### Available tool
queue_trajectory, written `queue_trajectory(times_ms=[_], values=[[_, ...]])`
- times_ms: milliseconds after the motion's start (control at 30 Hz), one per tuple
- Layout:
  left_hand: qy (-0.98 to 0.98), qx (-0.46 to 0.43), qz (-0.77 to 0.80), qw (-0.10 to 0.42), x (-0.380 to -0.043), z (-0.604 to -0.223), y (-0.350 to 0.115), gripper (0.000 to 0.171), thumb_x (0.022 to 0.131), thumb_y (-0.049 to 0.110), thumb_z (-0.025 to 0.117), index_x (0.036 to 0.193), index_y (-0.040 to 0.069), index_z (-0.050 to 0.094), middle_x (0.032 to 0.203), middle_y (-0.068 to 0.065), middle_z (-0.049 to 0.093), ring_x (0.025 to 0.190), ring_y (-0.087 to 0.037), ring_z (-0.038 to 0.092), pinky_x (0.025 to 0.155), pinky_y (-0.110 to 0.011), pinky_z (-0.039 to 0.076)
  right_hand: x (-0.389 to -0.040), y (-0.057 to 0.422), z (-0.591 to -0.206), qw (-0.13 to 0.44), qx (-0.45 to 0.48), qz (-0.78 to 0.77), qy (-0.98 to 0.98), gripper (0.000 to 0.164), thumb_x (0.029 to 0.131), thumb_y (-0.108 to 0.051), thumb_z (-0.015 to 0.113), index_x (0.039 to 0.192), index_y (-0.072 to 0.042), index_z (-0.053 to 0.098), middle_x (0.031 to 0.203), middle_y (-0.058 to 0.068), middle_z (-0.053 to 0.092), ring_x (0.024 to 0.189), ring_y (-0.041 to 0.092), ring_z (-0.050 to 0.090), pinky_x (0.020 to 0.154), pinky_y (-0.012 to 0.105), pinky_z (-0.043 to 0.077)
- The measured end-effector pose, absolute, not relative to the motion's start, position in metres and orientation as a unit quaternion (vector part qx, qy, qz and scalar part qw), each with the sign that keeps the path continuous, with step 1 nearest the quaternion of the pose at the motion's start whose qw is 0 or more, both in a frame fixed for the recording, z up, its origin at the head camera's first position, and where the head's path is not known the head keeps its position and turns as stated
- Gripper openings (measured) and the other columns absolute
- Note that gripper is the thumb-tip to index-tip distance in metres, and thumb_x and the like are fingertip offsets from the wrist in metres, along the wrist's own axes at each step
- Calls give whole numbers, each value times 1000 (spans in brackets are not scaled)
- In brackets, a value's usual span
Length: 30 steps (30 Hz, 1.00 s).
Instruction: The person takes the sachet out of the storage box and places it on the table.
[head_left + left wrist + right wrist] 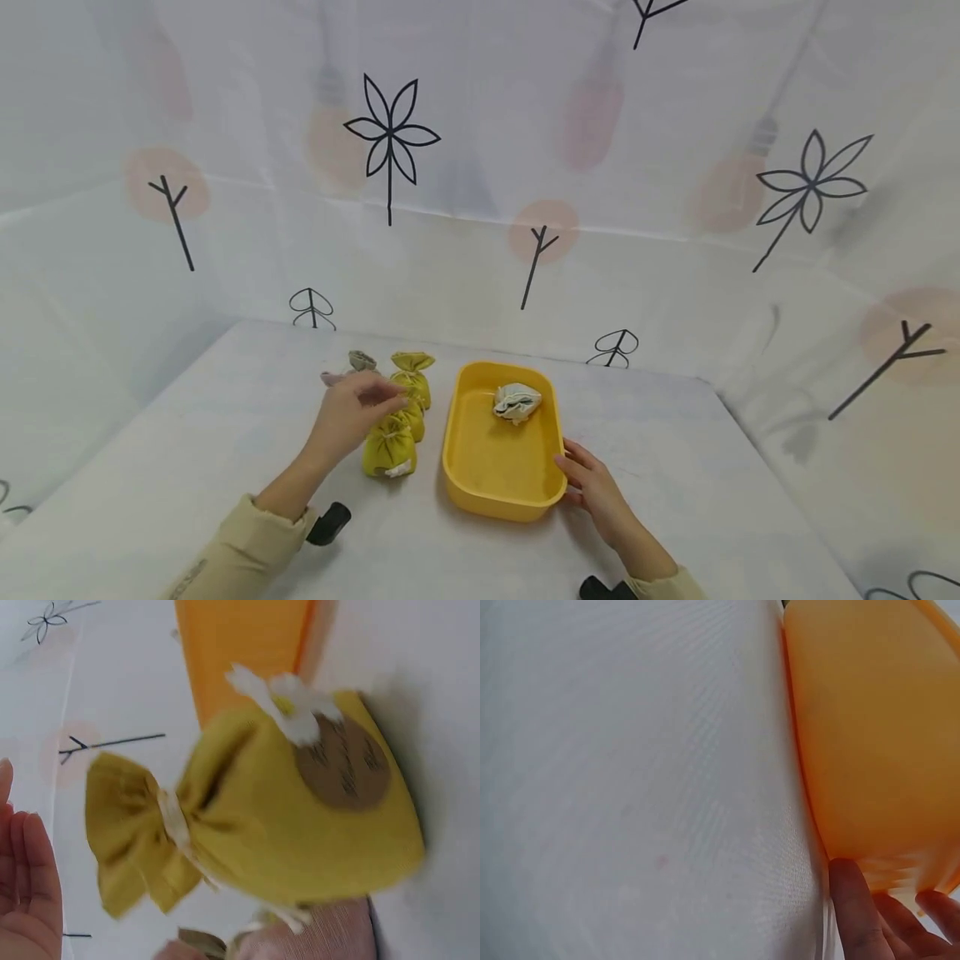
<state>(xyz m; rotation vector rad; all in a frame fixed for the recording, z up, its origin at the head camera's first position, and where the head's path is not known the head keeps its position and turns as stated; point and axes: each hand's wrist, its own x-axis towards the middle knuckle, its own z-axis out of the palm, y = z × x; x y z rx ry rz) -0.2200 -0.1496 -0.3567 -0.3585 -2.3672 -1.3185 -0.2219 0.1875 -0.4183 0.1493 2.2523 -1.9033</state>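
Note:
Over a row of yellow-green drawstring pouches (390, 452), my left hand (348, 417) hovers with relaxed fingers and nothing in them. In the left wrist view, one such pouch (262, 817) with a tied neck, white flower and brown round label fills the middle, apart from my fingers (34, 885). A yellow plastic tray (498, 492) stands right of the row, a pale, crumpled-looking cloth bundle (517, 402) lying at its far end. Against the tray's right wall rests my right hand (600, 500); its fingertips touch the outside in the right wrist view.
Behind my left hand, a grey pouch top (362, 360) and a pinkish one (333, 377) are partly hidden. Everything stands on a white cloth-covered table (675, 467). A white printed curtain (480, 167) hangs behind the table.

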Motion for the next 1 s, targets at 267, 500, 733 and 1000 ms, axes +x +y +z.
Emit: queue_trajectory(times_ms=[267,500,733,1000], values=[[-820,-184,-513,174,-222,-352,-124,18,79,20,75,93,11,70,91,3,66,80,-10,61,72,-24,52,-221,186,-418,94,45,-640,761,55,97,-26,48,142,2,32,137,26,38,109,31,54,79,38,52],[-833,-170,-503,152,-225,-349,-106,17,79,24,76,92,14,70,91,0,64,80,-9,59,74,-25,51,-220,186,-416,93,43,-639,762,55,97,-27,48,141,2,32,137,26,38,110,32,53,79,38,52],[-814,-208,-523,146,-234,-348,-92,18,78,18,76,91,8,70,89,-6,64,77,-12,60,72,-25,52,-221,187,-417,95,51,-636,764,54,97,-26,49,141,1,34,136,24,40,110,32,53,81,38,52],[-834,-204,-493,141,-246,-345,-76,18,79,21,76,93,12,69,85,0,62,77,-10,59,71,-24,52,-219,185,-415,95,50,-635,765,53,97,-25,48,141,1,34,136,25,40,110,32,53,81,38,52]])
